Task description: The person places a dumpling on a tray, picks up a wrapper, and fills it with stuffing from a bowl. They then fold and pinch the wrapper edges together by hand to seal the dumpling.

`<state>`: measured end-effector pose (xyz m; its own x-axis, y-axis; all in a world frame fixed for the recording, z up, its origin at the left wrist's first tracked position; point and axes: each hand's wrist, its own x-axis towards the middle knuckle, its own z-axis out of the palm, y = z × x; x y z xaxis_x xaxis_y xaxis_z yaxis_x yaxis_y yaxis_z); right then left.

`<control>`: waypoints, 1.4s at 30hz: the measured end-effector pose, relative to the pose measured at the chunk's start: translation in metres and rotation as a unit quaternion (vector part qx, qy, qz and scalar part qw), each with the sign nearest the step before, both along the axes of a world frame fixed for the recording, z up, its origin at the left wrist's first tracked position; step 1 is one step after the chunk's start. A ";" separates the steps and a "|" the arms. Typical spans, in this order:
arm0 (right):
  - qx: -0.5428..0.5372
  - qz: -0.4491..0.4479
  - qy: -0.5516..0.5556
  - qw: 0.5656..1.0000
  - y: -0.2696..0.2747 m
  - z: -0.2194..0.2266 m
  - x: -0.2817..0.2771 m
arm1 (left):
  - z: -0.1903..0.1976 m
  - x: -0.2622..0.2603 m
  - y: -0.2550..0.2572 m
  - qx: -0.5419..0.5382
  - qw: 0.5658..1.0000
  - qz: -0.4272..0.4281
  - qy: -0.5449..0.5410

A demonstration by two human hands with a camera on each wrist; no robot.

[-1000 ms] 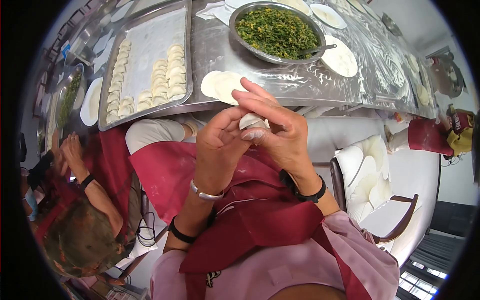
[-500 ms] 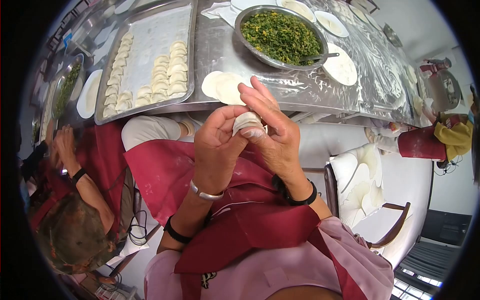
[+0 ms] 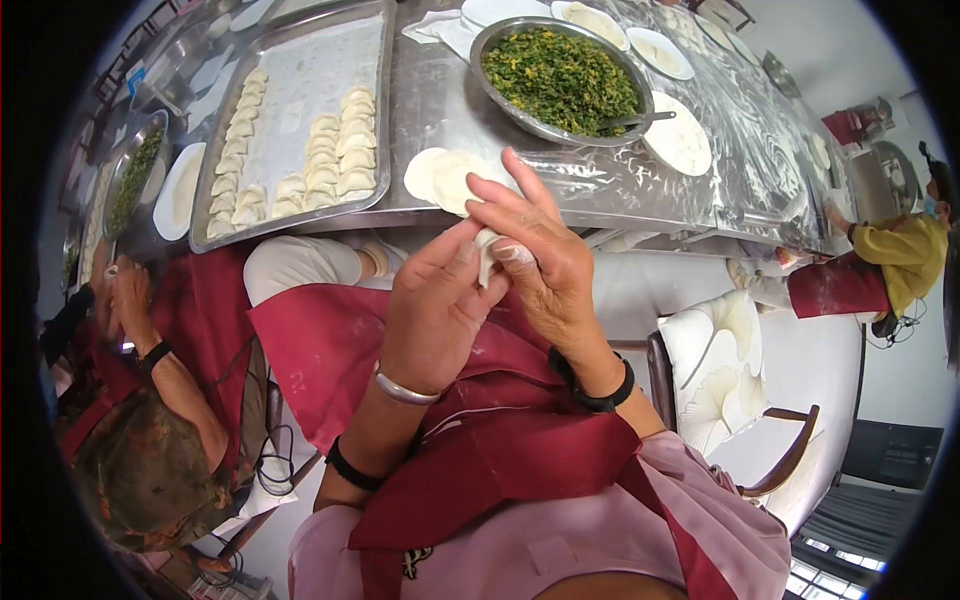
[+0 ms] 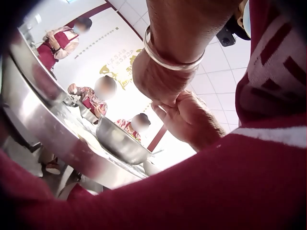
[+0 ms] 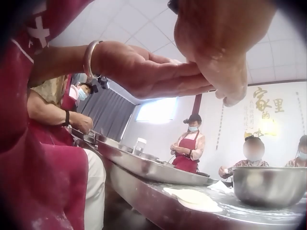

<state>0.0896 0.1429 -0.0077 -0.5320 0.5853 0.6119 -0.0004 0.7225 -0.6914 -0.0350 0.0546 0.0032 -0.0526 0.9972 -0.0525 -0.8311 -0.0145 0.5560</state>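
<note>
A dumpling (image 3: 487, 258) is held between both hands in front of the apron, its pale edge upright in the head view. My left hand (image 3: 435, 310) supports it from the left, thumb and fingertips against the dough. From the right, my right hand (image 3: 552, 268) pinches it, the floury thumb pressing on its edge while the outer fingers stretch out above. Both wrist views show the left hand (image 5: 132, 69) and right hand (image 4: 192, 117) meeting, with the dumpling mostly hidden by them. Just beyond the fingertips lie round dough wrappers (image 3: 445, 178), overlapping near the table edge.
A metal tray (image 3: 384, 120) with rows of dumplings (image 3: 340, 150) stands at the left. A steel bowl (image 3: 478, 62) of chopped green filling (image 3: 560, 80) with a spoon sits behind the wrappers. A floury plate (image 3: 680, 135) is beside it. Another person (image 3: 150, 440) works close on the left.
The dumpling has turned from lying broad across the fingers to standing narrow and upright. The left hand has rolled inward, and the right thumb has moved along the edge.
</note>
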 end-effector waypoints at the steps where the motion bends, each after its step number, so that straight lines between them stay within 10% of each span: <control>1: 0.020 0.017 -0.020 0.999 0.002 -0.002 0.002 | -0.003 -0.001 -0.001 0.004 1.000 -0.007 0.023; 13: -0.208 -0.042 0.155 0.965 -0.021 0.010 -0.003 | -0.006 0.001 0.002 0.045 0.992 -0.002 -0.116; 42: -0.130 -0.012 0.088 0.988 -0.006 0.005 0.008 | 0.001 0.002 -0.001 0.011 0.991 -0.038 -0.125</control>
<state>0.0971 0.1374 -0.0024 -0.4143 0.7457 0.5218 -0.1221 0.5226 -0.8438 -0.0325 0.0535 0.0040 0.0342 0.9988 -0.0336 -0.9423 0.0435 0.3320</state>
